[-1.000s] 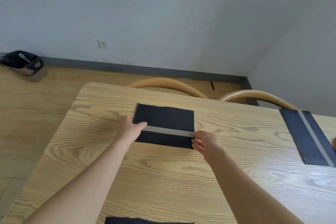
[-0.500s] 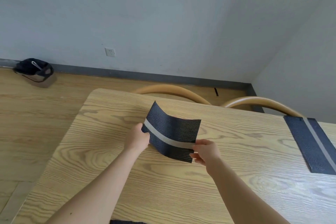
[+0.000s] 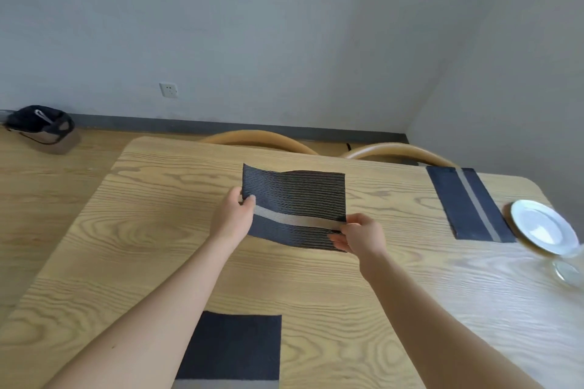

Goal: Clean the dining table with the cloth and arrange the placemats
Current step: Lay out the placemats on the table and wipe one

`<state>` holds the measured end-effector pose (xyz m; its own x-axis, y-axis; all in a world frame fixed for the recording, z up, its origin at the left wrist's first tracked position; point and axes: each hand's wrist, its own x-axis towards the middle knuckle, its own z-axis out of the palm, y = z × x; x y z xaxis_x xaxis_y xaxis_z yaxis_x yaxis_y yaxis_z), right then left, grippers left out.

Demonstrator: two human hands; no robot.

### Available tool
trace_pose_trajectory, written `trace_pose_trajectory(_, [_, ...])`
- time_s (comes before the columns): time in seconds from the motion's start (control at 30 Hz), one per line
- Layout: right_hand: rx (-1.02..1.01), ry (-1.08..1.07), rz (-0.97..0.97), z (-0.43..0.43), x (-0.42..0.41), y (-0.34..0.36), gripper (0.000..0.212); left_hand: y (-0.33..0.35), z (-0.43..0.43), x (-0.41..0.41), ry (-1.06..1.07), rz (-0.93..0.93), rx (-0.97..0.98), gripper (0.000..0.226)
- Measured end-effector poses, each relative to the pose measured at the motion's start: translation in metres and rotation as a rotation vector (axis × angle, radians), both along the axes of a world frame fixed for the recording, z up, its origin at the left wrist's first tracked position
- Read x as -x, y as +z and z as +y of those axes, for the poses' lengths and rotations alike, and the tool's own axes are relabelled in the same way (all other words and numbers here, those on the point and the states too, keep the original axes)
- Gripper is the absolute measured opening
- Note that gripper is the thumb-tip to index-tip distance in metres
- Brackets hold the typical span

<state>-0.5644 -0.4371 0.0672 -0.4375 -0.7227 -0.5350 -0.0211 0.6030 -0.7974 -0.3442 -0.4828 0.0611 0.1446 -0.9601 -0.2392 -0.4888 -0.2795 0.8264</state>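
Grey walls back a wooden worktop [image 3: 132, 246]. Left hand [image 3: 232, 219] and right hand [image 3: 360, 238] each grip a side edge of the striped placemat [image 3: 297, 199], lifted above the worktop's far-middle. Arranging looks underway; next, lay it flat, squared to the far edge, matching the placemat near the right end [image 3: 464, 202].

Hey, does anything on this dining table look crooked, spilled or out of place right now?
No spills or damage. One placemat is off the table, held up and bowed between the left hand and right hand. The far right placemat lies at a slant, beside a white plate.
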Motion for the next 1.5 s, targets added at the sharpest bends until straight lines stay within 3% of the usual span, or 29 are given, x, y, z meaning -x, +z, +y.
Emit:
trace_pose_trajectory(0.2, [0.076,-0.047,-0.012,0.065,0.086,0.02,0.016,0.016,0.061,0.074,-0.026,-0.102,0.006,0.03])
trace_pose_trajectory(0.43, [0.093,-0.115,0.082,0.15,0.21,0.032,0.014,0.006,0.12,0.199,-0.201,-0.1,-0.038,0.002])
trace_pose_trajectory(0.67, [0.004,-0.192,0.204,0.226,0.316,0.018,0.013,-0.011,0.176,0.298,-0.345,-0.12,-0.098,0.008])
trace_pose_trajectory(0.9, [-0.101,-0.176,0.356,0.274,0.369,-0.009,0.011,-0.023,0.22,0.341,-0.452,-0.218,-0.159,0.004])
trace_pose_trajectory(1.13, [-0.164,-0.136,0.325,0.296,0.383,-0.031,0.013,-0.041,0.241,0.347,-0.482,-0.25,-0.264,0.011])
trace_pose_trajectory(1.2, [-0.187,-0.096,0.321,0.298,0.384,-0.036,0.017,-0.049,0.244,0.346,-0.471,-0.245,-0.286,0.003])
trace_pose_trajectory(1.27, [-0.208,-0.009,0.407,0.3,0.385,-0.042,0.025,-0.054,0.246,0.346,-0.468,-0.323,-0.266,0.02])
trace_pose_trajectory(1.4, [-0.185,0.266,0.687,0.303,0.385,-0.048,0.044,-0.057,0.25,0.347,-0.575,-0.593,-0.019,0.058])
trace_pose_trajectory(1.5, [-0.143,0.56,0.823,0.301,0.383,-0.054,0.058,-0.054,0.25,0.354,-0.712,-0.666,0.046,0.07])
